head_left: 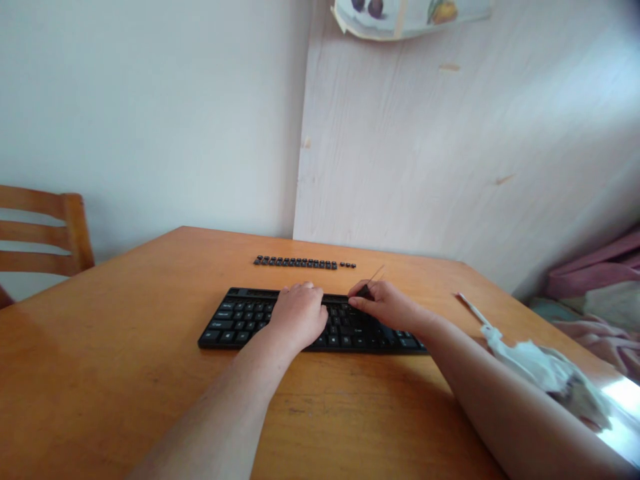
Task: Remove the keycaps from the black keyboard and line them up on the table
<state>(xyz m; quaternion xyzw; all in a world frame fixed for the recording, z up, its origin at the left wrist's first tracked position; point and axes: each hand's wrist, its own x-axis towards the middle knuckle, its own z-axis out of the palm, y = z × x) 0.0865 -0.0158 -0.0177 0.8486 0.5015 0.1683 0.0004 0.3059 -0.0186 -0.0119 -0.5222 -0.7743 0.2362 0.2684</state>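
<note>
A black keyboard (227, 325) lies across the wooden table; its top row of keys is gone. My left hand (299, 312) rests on its middle, palm down, with the fingers reaching towards the far edge and mostly foreshortened. Above the right part of the keyboard, my right hand (383, 303) pinches what looks like a wire keycap puller (367, 291), dark at the fingertips, with thin wires pointing up and to the right. Behind the keyboard, removed keycaps (295, 263) stand in two neat rows, with three smaller keycaps (348, 265) at their right end.
To the right on the table (125, 320) lie a thin white stick with a red tip (470, 308) and a crumpled white plastic bag (530, 363). A wooden chair (75, 230) stands at the left. Folded cloth (595, 273) is piled beyond the right edge.
</note>
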